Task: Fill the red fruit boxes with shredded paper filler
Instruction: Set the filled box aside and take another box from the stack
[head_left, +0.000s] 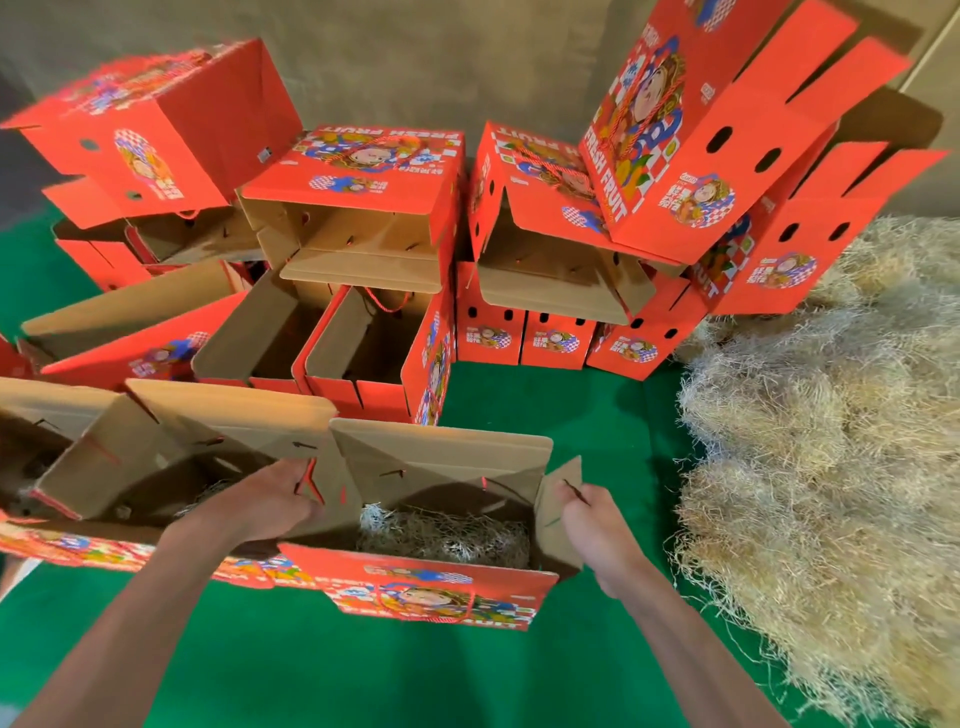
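An open red fruit box (431, 592) stands in front of me on the green surface, with shredded paper filler (441, 535) lying in its bottom. My left hand (270, 501) grips the box's left side flap at its upper edge. My right hand (592, 525) holds the right side flap (558, 512), fingers curled round its edge. A large heap of pale shredded paper (831, 441) lies to the right.
Another open box (156, 457) stands just left, some filler visible inside. Several more red boxes (363, 218), open or tipped, are stacked behind, some leaning at the back right (701, 130). Green cloth (545, 415) shows between the boxes and the heap.
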